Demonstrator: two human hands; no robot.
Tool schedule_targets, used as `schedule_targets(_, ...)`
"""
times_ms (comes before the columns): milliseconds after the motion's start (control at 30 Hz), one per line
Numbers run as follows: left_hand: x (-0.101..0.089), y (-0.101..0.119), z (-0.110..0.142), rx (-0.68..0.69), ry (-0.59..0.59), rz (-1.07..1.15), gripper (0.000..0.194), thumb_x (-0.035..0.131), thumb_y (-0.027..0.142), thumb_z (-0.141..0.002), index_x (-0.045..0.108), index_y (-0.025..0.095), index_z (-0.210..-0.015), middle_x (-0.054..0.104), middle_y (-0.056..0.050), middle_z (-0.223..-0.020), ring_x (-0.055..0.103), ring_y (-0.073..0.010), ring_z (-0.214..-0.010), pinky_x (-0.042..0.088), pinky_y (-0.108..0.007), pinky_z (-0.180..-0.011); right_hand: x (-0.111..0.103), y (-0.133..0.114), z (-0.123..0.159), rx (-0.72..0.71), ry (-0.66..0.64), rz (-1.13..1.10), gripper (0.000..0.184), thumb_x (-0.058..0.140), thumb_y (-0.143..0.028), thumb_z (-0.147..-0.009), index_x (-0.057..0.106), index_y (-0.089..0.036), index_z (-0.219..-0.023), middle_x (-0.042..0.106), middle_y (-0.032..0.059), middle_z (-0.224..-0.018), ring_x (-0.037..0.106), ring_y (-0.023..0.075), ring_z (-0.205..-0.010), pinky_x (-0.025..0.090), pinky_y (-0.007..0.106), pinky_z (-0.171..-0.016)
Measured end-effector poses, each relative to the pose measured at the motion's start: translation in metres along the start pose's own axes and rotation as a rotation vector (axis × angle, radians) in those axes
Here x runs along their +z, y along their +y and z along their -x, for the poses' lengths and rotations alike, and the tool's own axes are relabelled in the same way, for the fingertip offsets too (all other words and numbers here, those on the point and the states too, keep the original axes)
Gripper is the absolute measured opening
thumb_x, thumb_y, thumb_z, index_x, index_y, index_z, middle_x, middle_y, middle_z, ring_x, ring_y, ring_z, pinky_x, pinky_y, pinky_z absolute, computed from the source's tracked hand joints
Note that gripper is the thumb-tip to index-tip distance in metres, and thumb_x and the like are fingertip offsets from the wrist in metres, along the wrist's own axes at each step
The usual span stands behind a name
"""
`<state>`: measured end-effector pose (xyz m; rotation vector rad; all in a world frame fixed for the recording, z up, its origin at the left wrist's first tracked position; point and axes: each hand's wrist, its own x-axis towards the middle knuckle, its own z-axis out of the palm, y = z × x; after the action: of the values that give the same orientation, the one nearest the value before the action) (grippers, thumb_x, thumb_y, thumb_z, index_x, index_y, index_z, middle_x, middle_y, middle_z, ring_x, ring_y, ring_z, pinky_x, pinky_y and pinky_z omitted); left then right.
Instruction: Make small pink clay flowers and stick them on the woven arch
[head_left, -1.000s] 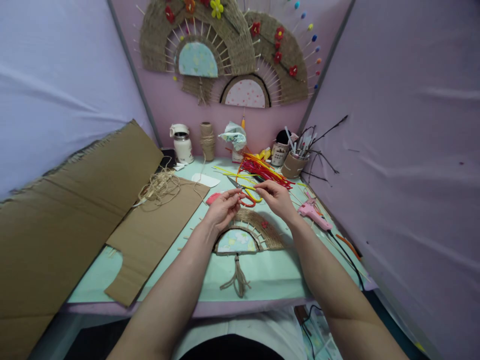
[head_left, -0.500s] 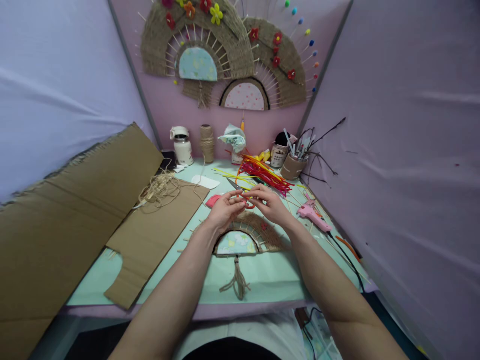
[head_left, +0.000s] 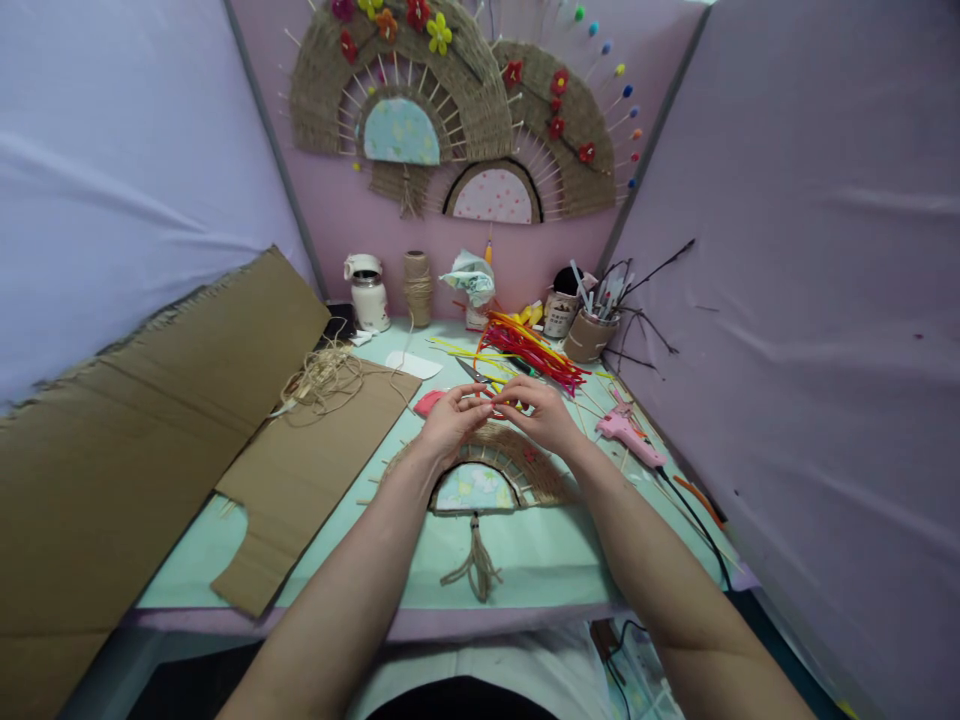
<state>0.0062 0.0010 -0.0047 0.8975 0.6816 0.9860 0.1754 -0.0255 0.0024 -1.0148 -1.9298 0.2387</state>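
Observation:
My left hand point(head_left: 453, 424) and my right hand point(head_left: 541, 412) meet above the table, fingertips pinched together on a thin red pipe cleaner point(head_left: 496, 404). Much of the pipe cleaner hides behind the fingers. Below them lies a woven twine fan point(head_left: 544, 478) with a pale floral half-round centre point(head_left: 476, 487), a small red flower point(head_left: 529, 454) and a twine tassel point(head_left: 475, 560). Just beyond the hands, the dark blades of scissors point(head_left: 471, 371) show, their handles partly covered. A pinkish-red piece point(head_left: 429, 403) rests beside my left hand.
A bundle of red and yellow pipe cleaners point(head_left: 536, 350) lies behind the hands. At right is a pink glue gun point(head_left: 630, 437) with its cord. Cardboard point(head_left: 322, 450) and tangled twine point(head_left: 322, 380) occupy the left. A twine spool point(head_left: 417, 290) and a brush pot point(head_left: 589, 335) stand behind.
My right hand's fingers have curled in and lowered slightly toward my left fingertips. Less of the red pipe cleaner shows between the hands. The view has shifted slightly.

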Motion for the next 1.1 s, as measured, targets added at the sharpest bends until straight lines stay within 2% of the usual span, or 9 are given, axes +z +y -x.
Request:
schedule_targets(233, 0.006, 0.003, 0.004, -0.050, 0.019, -0.055, 0.048, 0.085, 0.021, -0.057, 0.062, 0.012, -0.098, 0.066, -0.002, -0.074, 0.060, -0.0080, -0.064, 0.044, -0.021, -0.065, 0.006, -0.001, 0.001, -0.116, 0.019, 0.154, 0.007, 0.056, -0.016, -0.084, 0.061, -0.020, -0.083, 0.060, 0.0037, -0.082, 0.055, 0.0161, -0.077, 0.045, 0.029, -0.069)
schedule_targets(367, 0.007, 0.003, 0.005, -0.059, 0.001, -0.076, 0.043, 0.083, 0.021, -0.058, 0.061, 0.013, -0.094, 0.065, -0.001, -0.072, 0.059, -0.0082, -0.062, 0.043, -0.021, -0.062, 0.009, -0.006, 0.001, -0.126, 0.017, 0.259, 0.006, 0.055, -0.014, -0.080, 0.057, -0.020, -0.079, 0.057, 0.0034, -0.079, 0.053, 0.0165, -0.075, 0.044, 0.029, -0.069)
schedule_targets(500, 0.008, 0.003, 0.004, -0.060, 0.036, -0.086, 0.036, 0.080, 0.017, -0.060, 0.062, 0.013, -0.090, 0.064, -0.001, -0.071, 0.056, -0.0072, -0.059, 0.041, -0.020, -0.059, 0.008, -0.005, 0.001, -0.018, 0.140, 0.272, 0.005, 0.053, -0.015, -0.077, 0.055, -0.019, -0.074, 0.057, 0.0028, -0.076, 0.053, 0.0165, -0.073, 0.042, 0.029, -0.068)
schedule_targets(600, 0.007, 0.001, 0.002, -0.051, 0.042, -0.080, 0.031, 0.080, 0.017, -0.060, 0.065, 0.012, -0.087, 0.063, -0.001, -0.073, 0.055, -0.0064, -0.061, 0.041, -0.020, -0.062, 0.005, 0.000, 0.000, 0.197, 0.309, 0.116, 0.004, 0.053, -0.020, -0.077, 0.056, -0.019, -0.074, 0.058, 0.0011, -0.072, 0.052, 0.0144, -0.066, 0.043, 0.027, -0.063)
schedule_targets(700, 0.004, -0.001, 0.002, -0.069, -0.102, -0.069, 0.031, 0.082, 0.024, -0.060, 0.070, 0.011, -0.086, 0.063, -0.002, -0.075, 0.053, -0.0063, -0.064, 0.039, -0.020, -0.063, 0.002, 0.005, -0.006, 0.377, 0.357, -0.048, 0.009, 0.055, -0.025, -0.076, 0.059, -0.018, -0.075, 0.062, 0.0007, -0.071, 0.055, 0.0138, -0.064, 0.044, 0.026, -0.063)
schedule_targets(867, 0.000, -0.001, 0.013, -0.189, -0.558, -0.100, 0.033, 0.083, 0.036, -0.061, 0.071, 0.011, -0.079, 0.059, -0.001, -0.068, 0.050, -0.0074, -0.062, 0.035, -0.021, -0.061, 0.009, 0.004, -0.031, 0.382, 0.064, -0.072, 0.013, 0.058, -0.027, -0.075, 0.066, -0.016, -0.076, 0.069, 0.0027, -0.075, 0.060, 0.0152, -0.070, 0.046, 0.026, -0.068)
schedule_targets(933, 0.000, 0.000, 0.017, -0.225, -0.690, -0.141, 0.034, 0.085, 0.036, -0.057, 0.069, 0.011, -0.073, 0.059, -0.001, -0.069, 0.049, -0.0076, -0.063, 0.035, -0.022, -0.061, 0.019, 0.004, -0.044, 0.346, -0.023, -0.024, 0.012, 0.058, -0.024, -0.075, 0.067, -0.016, -0.075, 0.069, 0.0028, -0.075, 0.061, 0.0150, -0.070, 0.046, 0.026, -0.068)
schedule_targets(1000, 0.001, 0.001, 0.019, -0.231, -0.768, -0.189, 0.036, 0.087, 0.037, -0.054, 0.066, 0.012, -0.068, 0.058, 0.000, -0.070, 0.049, -0.0078, -0.065, 0.036, -0.022, -0.061, 0.033, 0.006, -0.057, 0.319, -0.071, 0.044, 0.011, 0.058, -0.020, -0.075, 0.068, -0.016, -0.075, 0.070, 0.0021, -0.074, 0.061, 0.0145, -0.069, 0.045, 0.026, -0.067)
schedule_targets(1100, 0.001, 0.002, 0.019, -0.200, -0.821, -0.217, 0.037, 0.087, 0.038, -0.053, 0.066, 0.012, -0.069, 0.059, 0.000, -0.071, 0.051, -0.0087, -0.068, 0.039, -0.022, -0.064, 0.058, 0.010, -0.070, 0.274, -0.160, 0.183, 0.013, 0.056, -0.014, -0.076, 0.068, -0.017, -0.077, 0.070, 0.0017, -0.076, 0.060, 0.0136, -0.069, 0.044, 0.024, -0.068)
